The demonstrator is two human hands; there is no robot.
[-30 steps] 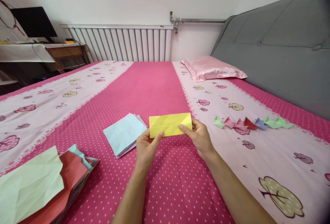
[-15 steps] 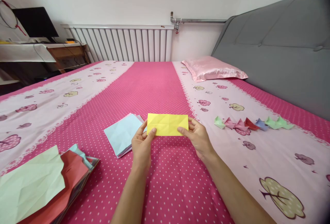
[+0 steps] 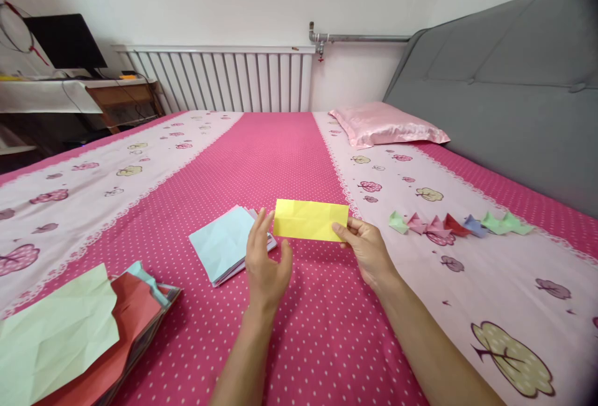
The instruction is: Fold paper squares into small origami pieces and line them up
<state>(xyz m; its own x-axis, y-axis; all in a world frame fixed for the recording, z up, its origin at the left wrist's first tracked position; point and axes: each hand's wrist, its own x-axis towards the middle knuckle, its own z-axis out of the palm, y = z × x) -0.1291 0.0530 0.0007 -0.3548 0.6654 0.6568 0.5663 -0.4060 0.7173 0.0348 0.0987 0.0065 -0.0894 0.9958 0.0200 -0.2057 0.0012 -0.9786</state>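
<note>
A yellow sheet of paper [image 3: 308, 219], folded into a long rectangle with faint creases, is held up over the bed. My right hand [image 3: 367, 247] pinches its right end, thumb in front and fingers behind. My left hand [image 3: 266, 263] is off the paper, just beside its left end, with thumb and fingers spread apart. Partly behind my left hand lies a stack of square paper [image 3: 224, 244], light blue on top. To the right, a row of small folded paper boats [image 3: 436, 225] in green, pink, red and blue rests on the bedspread.
Crumpled pale green paper [image 3: 60, 331] and red paper [image 3: 133, 312] lie on a flat item at the lower left. A pink pillow [image 3: 387, 124] sits by the grey headboard [image 3: 504, 76]. Beyond the bed stand a white radiator [image 3: 219, 79] and a desk with a monitor [image 3: 65, 42].
My left hand has let go of the paper's left end and its fingers have opened. The paper, still in my right hand, has shifted slightly right and up and tilted a little.
</note>
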